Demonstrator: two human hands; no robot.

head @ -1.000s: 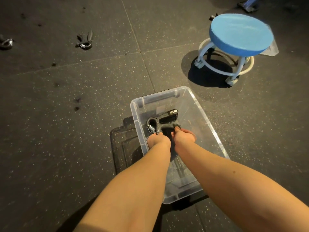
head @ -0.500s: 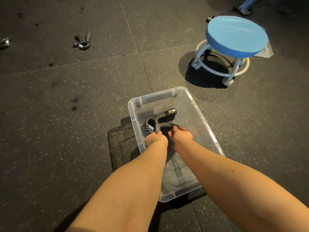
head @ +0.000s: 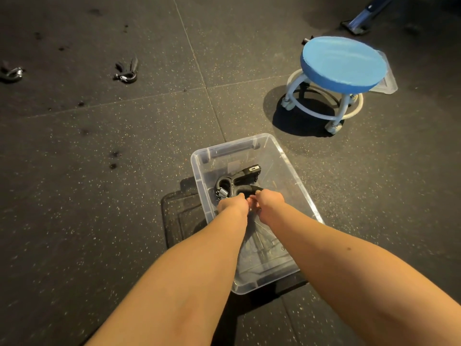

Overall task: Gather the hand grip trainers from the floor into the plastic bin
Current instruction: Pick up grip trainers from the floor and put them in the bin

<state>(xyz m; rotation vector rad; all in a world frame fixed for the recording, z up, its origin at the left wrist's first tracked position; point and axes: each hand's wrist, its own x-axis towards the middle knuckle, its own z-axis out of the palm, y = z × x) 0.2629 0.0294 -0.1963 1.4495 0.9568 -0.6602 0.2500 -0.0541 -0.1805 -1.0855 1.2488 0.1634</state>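
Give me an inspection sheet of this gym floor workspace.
Surface: dark speckled floor, some stains.
Job's things: trainers in the clear bin; near trainer and edge trainer lie on the floor.
Clutter: nothing seen.
Grips: left grip and right grip both hold the trainers in the bin.
Cables: nothing seen.
Surroundings: blue stool, clear lid behind it, blue pole.
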